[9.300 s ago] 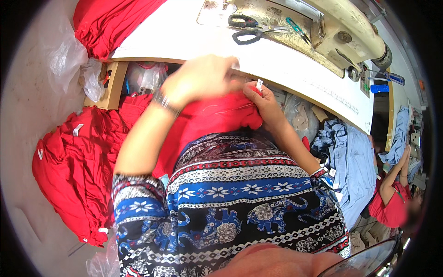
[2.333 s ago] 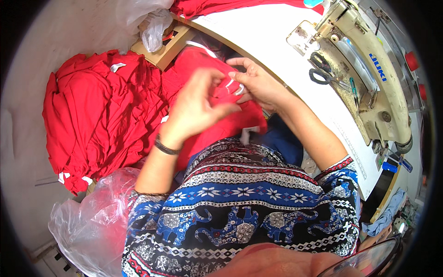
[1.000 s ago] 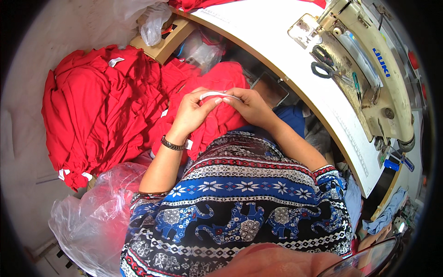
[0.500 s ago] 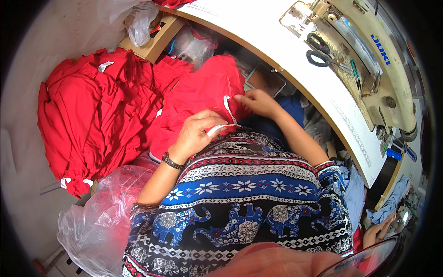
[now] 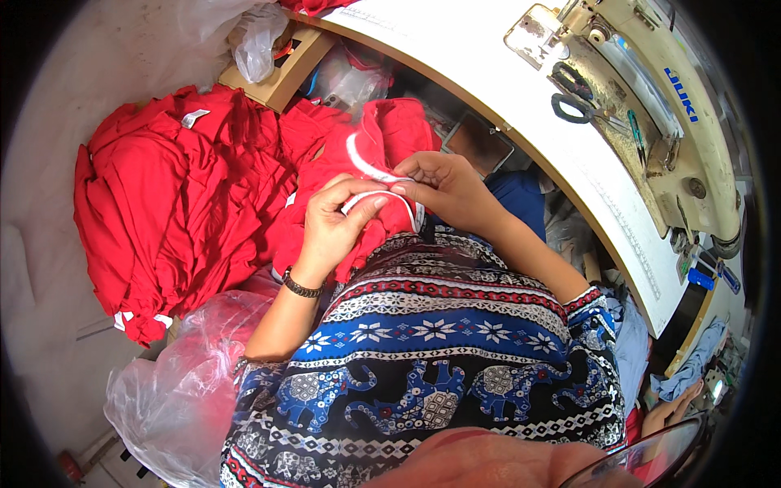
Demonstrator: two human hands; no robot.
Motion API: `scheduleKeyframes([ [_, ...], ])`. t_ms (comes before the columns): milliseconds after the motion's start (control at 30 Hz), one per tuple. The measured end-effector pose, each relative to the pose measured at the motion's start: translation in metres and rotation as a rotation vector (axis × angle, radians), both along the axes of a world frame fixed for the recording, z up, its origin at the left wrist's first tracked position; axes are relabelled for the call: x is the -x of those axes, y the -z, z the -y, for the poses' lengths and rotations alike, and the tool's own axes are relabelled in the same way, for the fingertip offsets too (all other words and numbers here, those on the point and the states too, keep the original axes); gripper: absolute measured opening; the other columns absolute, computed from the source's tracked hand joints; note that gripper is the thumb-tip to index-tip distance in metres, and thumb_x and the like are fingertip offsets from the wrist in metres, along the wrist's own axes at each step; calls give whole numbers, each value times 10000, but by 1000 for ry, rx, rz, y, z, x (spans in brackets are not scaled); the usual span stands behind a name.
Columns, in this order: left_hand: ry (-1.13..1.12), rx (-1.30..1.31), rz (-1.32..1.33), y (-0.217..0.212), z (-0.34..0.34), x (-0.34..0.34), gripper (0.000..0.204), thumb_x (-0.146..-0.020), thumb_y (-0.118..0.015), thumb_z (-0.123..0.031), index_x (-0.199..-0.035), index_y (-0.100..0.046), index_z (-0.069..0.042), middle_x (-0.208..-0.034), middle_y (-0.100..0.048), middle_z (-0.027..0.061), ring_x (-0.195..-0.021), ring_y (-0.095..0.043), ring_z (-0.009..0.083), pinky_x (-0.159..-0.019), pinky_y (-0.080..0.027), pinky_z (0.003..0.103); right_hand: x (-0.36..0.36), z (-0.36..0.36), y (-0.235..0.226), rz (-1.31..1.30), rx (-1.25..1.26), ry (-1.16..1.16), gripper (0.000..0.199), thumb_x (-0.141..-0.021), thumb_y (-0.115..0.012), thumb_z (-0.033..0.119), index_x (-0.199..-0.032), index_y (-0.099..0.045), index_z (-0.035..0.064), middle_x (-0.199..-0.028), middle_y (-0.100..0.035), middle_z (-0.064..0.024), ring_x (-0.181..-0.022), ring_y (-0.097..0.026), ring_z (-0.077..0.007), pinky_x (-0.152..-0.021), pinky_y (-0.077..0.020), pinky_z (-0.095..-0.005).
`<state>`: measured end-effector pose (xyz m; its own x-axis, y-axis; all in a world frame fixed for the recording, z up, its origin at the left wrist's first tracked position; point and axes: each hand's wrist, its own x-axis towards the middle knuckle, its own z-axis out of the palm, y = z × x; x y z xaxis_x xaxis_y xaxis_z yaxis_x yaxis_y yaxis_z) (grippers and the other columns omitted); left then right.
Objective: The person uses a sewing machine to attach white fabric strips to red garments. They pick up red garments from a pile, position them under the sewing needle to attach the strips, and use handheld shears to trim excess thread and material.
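Note:
A red garment point(image 5: 407, 124) with a white band point(image 5: 355, 156) along one edge lies over my lap. My left hand point(image 5: 335, 224), a dark watch on its wrist, pinches the white-edged cloth between thumb and fingers. Close against it, my right hand point(image 5: 455, 193) pinches the same edge, fingertips almost meeting the left ones. The band loops up beyond the hands, and another stretch of it curves down below them. Red cloth hangs beneath my left hand.
On my left is a big heap of red garments point(image 5: 179, 211), with a clear plastic bag point(image 5: 183, 382) below it. A white table point(image 5: 488, 73) curves across the right, bearing a sewing machine point(image 5: 691, 122) and black-handled scissors point(image 5: 573, 106). An open wooden drawer point(image 5: 293, 69) stands beyond the heap.
My right hand has moved left to the white edge beside my left hand, and both hands now pinch it. The garment's edge has been lifted and bent into a loop.

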<state>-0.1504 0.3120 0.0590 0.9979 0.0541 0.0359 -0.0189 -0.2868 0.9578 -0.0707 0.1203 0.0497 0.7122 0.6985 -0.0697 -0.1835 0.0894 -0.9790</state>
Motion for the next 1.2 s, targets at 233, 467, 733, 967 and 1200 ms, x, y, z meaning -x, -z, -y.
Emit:
scheduleKeyframes([
  [233,-24,-166,189,4,-2,-1,224,-725,-774,-13,-932,-690,-10,-820,-656,65,-744,-612,142,-673,-479,265,7,-8,15,431,105,83,183,-850,-654,59,-1016,-672,-16,-829,-670,-90,-724,-612,-121,-636,-474,-260],
  [467,-175,-24,125,6,3,4,238,-717,-787,-17,-933,-690,-3,-892,-666,85,-809,-626,156,-712,-488,267,10,-12,12,614,106,136,229,-818,-666,36,-1043,-672,-6,-871,-670,-129,-726,-635,-170,-631,-485,-266],
  [733,-112,-145,287,10,-2,6,221,-702,-786,11,-908,-709,-17,-895,-669,94,-822,-638,187,-714,-494,279,11,-13,12,635,74,114,207,-824,-638,8,-1028,-663,-22,-891,-663,-150,-772,-650,-236,-659,-503,-308],
  [967,-65,-167,338,8,0,7,208,-708,-789,3,-899,-707,-11,-883,-672,86,-816,-634,181,-716,-492,285,10,-12,11,703,87,79,197,-869,-572,21,-1043,-645,-34,-910,-640,-165,-821,-633,-294,-710,-496,-348],
  [1200,-120,-182,311,7,5,6,206,-716,-785,-1,-903,-700,2,-877,-673,80,-805,-634,175,-721,-492,277,9,-8,2,735,100,27,228,-871,-538,16,-1072,-622,-51,-949,-625,-186,-891,-613,-326,-785,-486,-380],
])
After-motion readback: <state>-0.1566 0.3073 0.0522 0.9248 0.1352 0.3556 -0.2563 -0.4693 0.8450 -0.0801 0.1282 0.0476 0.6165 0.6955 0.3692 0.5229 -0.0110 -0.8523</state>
